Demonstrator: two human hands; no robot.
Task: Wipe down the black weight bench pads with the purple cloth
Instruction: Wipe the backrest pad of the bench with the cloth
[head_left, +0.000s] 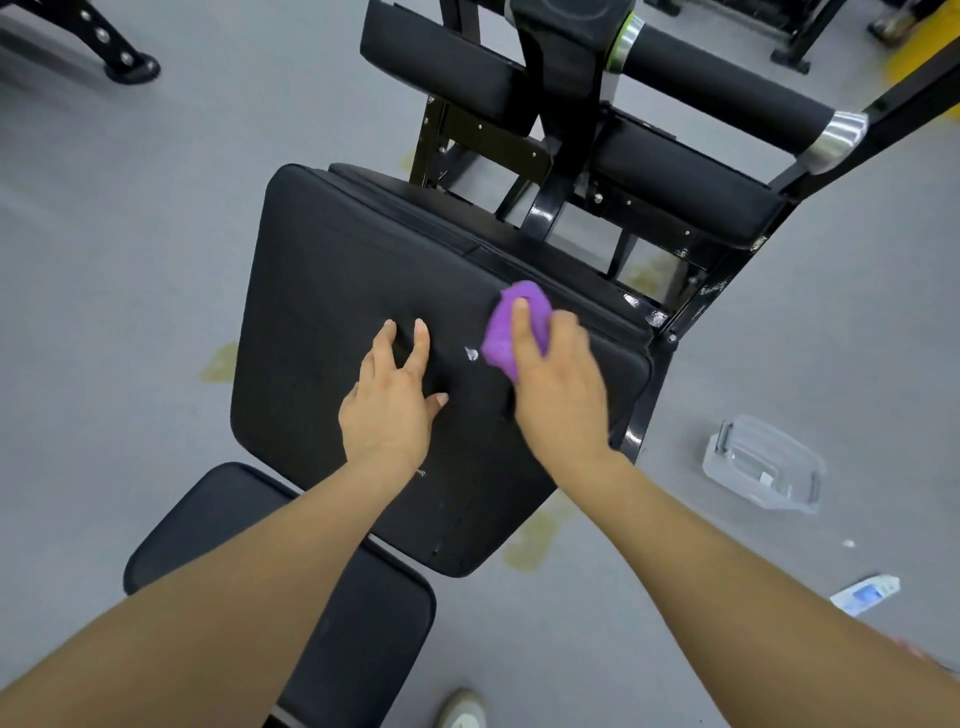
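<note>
Head view: right hand (558, 387) holds the bunched purple cloth (514, 325) w/ fingers curled over it, pressing it on the big black back pad (332, 291) near the pad's far-right edge. Left hand (389, 395) lies on the same pad just left of it, fingers spread and relaxed, gripping nothing. A small white spot (471, 354) sits btw the hands, maybe foam or a scuff. Seat pad (291, 587) is nearer, lower left. Clear plastic container (763, 462) on the grey floor (130, 260), right.
</note>
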